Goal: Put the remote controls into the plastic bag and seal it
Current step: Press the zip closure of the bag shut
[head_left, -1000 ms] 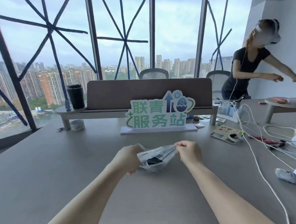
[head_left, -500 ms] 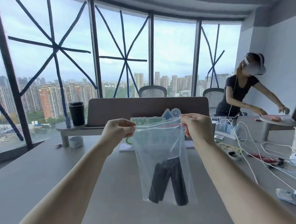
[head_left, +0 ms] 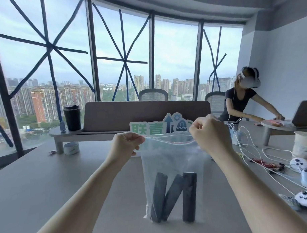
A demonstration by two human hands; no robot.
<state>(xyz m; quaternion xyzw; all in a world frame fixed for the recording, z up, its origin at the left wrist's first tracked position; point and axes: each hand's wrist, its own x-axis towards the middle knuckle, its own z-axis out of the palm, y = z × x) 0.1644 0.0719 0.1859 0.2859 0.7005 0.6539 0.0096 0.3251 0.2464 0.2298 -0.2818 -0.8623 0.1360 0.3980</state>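
Note:
A clear plastic zip bag (head_left: 170,161) hangs upright above the grey table (head_left: 47,181). Three black remote controls (head_left: 173,197) stand on end at its bottom, the middle one leaning. My left hand (head_left: 126,145) pinches the left end of the red zip strip. My right hand (head_left: 209,133) pinches the right end, a little higher. The strip sags slightly between them and its two lips look parted in the middle.
A green-and-white sign (head_left: 160,124) stands behind the bag before a brown divider (head_left: 145,113). A black tumbler (head_left: 72,117) and a tape roll (head_left: 71,148) are at the left. White cables (head_left: 251,147), game controllers (head_left: 302,165) and a drink cup (head_left: 304,144) crowd the right. A person (head_left: 242,99) works far right.
The bag went from crumpled on the table to lifted and stretched by both hands. Since half a second ago the remotes have spread apart inside, and the view has tilted up.

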